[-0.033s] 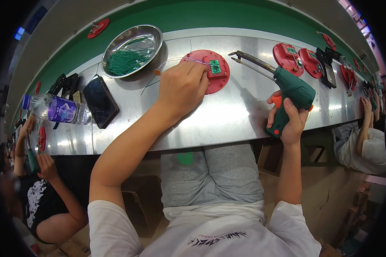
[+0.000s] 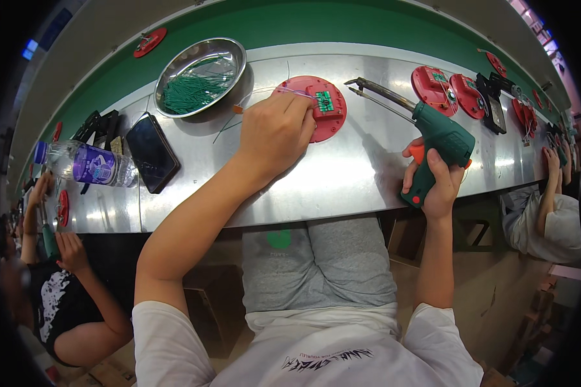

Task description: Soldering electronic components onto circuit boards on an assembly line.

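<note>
In my right hand (image 2: 438, 177) is a green soldering gun (image 2: 444, 132) with an orange trigger. Its long metal tip points up and left, a short way right of a round red plastic disc (image 2: 329, 126). On that disc sits a small green circuit board (image 2: 324, 101). My left hand (image 2: 274, 129) rests over the disc's left part, fingers pinched together beside the board. Thin pale wires (image 2: 265, 88) run past these fingers, but the fingertips are hidden, so what they pinch cannot be made out. An orange-brown piece (image 2: 237, 109) lies among wires left of the hand.
A steel bowl (image 2: 237, 77) of green wires stands at the back left. Nearer are a phone (image 2: 152, 151) and a water bottle (image 2: 87, 164). More red discs (image 2: 426, 84) and black parts (image 2: 494, 113) lie right. Co-workers sit on both sides; one's hand (image 2: 72, 251) is at left.
</note>
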`<move>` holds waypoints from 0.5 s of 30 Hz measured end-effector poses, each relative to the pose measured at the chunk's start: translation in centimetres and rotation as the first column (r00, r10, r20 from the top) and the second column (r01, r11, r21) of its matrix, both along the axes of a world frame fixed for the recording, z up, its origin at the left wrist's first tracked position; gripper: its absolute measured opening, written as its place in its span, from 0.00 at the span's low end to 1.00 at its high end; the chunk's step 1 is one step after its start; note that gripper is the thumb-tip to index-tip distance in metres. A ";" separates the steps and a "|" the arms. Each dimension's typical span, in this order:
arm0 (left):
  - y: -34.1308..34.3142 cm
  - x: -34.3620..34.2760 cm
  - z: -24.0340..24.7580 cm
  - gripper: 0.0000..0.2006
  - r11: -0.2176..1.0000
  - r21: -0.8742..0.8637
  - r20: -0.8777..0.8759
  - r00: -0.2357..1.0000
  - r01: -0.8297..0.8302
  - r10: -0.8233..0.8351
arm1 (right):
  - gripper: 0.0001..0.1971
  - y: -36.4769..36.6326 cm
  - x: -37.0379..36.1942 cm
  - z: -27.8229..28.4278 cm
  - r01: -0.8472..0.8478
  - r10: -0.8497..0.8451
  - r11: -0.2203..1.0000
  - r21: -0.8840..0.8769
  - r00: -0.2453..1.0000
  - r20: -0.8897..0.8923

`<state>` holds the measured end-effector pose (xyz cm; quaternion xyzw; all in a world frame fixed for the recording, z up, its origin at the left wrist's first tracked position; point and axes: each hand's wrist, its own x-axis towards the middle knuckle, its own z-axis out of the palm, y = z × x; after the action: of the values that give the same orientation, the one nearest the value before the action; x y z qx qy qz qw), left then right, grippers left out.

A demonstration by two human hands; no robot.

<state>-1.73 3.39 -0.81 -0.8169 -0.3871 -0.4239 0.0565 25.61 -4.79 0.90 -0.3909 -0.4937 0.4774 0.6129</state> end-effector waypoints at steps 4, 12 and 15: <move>-0.1 0.0 0.4 0.04 0.999 -0.044 -0.062 0.998 -0.027 0.024 | 0.16 -0.4 -0.4 -0.2 0.073 -0.071 0.993 0.089 0.997 -0.028; -0.1 -0.6 2.3 0.23 1.000 0.012 0.030 0.999 -0.023 0.023 | 0.17 -0.2 -0.6 -1.0 0.250 -0.249 0.966 0.064 0.968 -0.022; 0.1 -0.8 1.5 0.24 0.984 -0.155 -0.105 0.989 0.091 -0.108 | 0.14 -0.2 0.4 -1.3 0.303 -0.299 0.952 0.038 0.951 -0.076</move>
<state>-2.49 3.51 0.67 -0.8597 -0.3728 -0.3492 -0.0043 25.97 -5.01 -0.42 -0.4297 -0.4185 0.3792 0.7046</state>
